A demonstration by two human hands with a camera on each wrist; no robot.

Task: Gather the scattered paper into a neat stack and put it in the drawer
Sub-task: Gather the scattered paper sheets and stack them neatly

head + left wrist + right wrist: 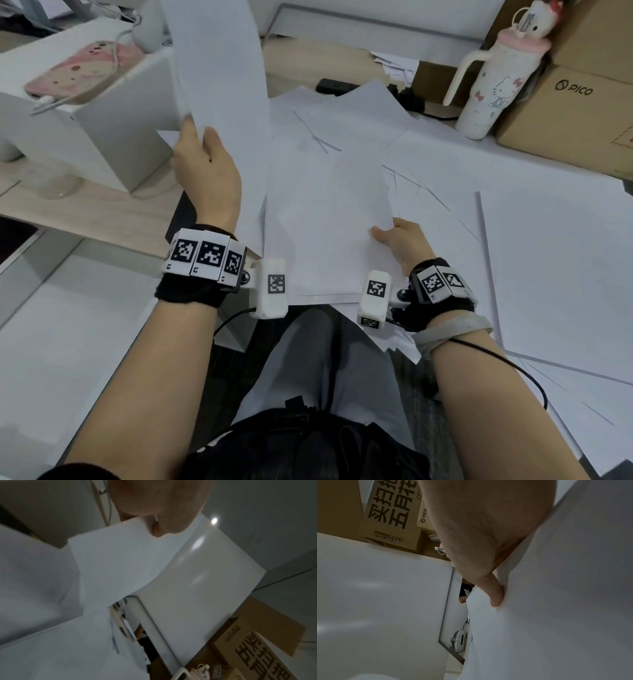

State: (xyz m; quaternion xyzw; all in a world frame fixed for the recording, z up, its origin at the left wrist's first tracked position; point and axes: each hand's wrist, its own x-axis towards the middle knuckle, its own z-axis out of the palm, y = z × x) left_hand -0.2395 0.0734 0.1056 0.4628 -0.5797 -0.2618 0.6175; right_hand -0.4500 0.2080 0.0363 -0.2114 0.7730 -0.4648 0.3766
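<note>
Two hands appear in the head view, each wearing a black wrist strap with coded markers and a small white camera block. The left hand [205,171] pinches a raised sheet [219,68] by its lower left edge, thumb in front and fingers hidden behind the paper; the sheet's top runs out of frame, and it stands nearly upright above the surface [102,209]. In the left wrist view the same hand [159,507] shows only as a blurred thumb over the paper's corner. The right hand [400,243] grips the right edge of a partial stack [329,222] lying in front of the person, thumb on top; its remaining fingers lie under the paper and cannot be seen. In the right wrist view this hand [479,534] presses its thumb into the stack's edge. Around the stack, loose sheets [513,222] overlap across the surface to the right and toward the far edge, several cut off by the frame. Farther out stand a white box [120,137] carrying a phone in a pink case [82,72], a white character bottle [493,85] and a cardboard box marked PICO [575,113]. No drawer can be made out.
</note>
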